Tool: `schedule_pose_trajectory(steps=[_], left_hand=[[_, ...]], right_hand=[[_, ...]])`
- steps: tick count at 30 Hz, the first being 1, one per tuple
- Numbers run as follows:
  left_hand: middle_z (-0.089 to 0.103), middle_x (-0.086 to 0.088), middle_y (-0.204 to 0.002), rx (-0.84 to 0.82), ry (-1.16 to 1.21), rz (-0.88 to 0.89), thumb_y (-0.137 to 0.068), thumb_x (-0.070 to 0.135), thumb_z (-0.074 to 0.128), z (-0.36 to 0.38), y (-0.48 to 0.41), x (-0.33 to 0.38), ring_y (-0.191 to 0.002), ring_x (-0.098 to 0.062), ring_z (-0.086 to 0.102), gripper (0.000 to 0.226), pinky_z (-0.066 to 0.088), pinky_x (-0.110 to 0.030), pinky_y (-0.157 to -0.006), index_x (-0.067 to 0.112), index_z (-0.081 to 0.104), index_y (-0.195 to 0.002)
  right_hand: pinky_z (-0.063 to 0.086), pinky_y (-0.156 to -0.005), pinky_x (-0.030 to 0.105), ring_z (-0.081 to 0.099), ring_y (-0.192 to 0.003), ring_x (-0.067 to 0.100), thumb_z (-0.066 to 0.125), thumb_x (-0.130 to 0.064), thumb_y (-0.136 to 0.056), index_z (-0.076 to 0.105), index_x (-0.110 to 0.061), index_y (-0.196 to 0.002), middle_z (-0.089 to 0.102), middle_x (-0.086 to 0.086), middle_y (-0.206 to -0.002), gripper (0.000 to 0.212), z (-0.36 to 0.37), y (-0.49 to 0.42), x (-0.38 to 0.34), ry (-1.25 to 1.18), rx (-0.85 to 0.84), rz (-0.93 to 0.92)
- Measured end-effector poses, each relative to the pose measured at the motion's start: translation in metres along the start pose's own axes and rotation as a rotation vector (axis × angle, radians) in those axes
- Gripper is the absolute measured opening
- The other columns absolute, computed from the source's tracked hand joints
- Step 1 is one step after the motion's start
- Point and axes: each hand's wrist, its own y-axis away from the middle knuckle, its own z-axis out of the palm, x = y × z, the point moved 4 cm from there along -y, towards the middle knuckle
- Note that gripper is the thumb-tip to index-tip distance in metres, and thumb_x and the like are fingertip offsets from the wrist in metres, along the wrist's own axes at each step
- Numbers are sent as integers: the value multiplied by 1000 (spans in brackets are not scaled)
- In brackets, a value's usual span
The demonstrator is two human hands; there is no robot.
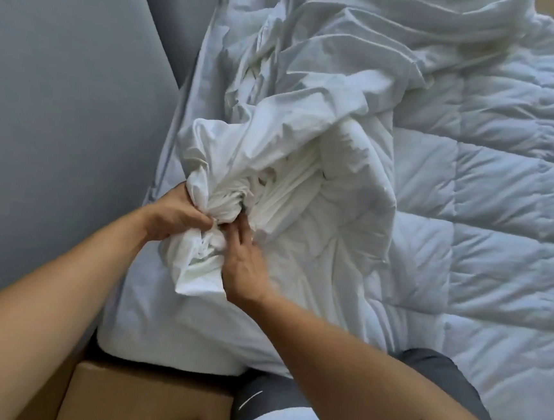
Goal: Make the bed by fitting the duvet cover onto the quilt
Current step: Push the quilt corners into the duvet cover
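Left hand (173,214) grip: fingers curled tight round a bunched wad of duvet cover (238,173), holding it. Right hand (242,263) grip: fingers curl into the same wad from the other side, fingertips buried in the folds; whether it truly pinches the cloth or only presses it, cannot tell. Two hands, two bare forearms, nearly touching across the bunch.

Duvet cover: one, thin smooth white cloth, heavily gathered into fine pleats at the hands, opening into loose crumpled folds. It runs from the hands up and away toward the top of the view, long axis roughly near-to-far, lying on the left part of the bed.

Quilt (486,211): one, white, puffy, stitched into rectangular padded panels with soft creases. It lies flat on the right side of the bed, partly under the cover's right edge; part of it seems bunched just right of the hands, under the cover.

Below the hands a white mattress corner (163,340), rounded, smooth. Left: plain grey-blue surface (60,107), matte. Bottom left: one brown cardboard box (138,398). Bottom centre: knee in dark grey cloth (265,403).
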Motion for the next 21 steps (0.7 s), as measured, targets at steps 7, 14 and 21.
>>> schedule_pose_trajectory(steps=[7, 14, 21], left_hand=[[73, 8, -84, 90, -225, -33, -46, 10, 74, -35, -8, -15, -76, -6, 68, 60, 54, -23, -73, 13, 66, -105], [76, 16, -82, 56, -266, -42, -39, 22, 79, -45, -23, -35, -77, 0, 72, 56, 55, -22, -72, 25, 67, -94], [77, 11, -93, 32, -178, -37, -51, 9, 77, -42, -25, -42, -91, -6, 73, 53, 56, -24, -81, 24, 67, -101]], right_hand=[[44, -98, 41, 49, -122, 33, 62, -34, -91, 44, -23, -141, 44, 4, -144, 54, 39, 85, 78, 178, -331, 260], [13, -112, 70, 10, -146, 46, 74, -45, -82, -11, -29, -156, 9, 17, -162, 114, 139, 31, 32, 473, -462, 22], [33, -85, 39, 63, -93, 32, 51, -23, -92, 64, -18, -95, 71, 6, -96, 15, 90, 17, 67, 318, -274, -4]])
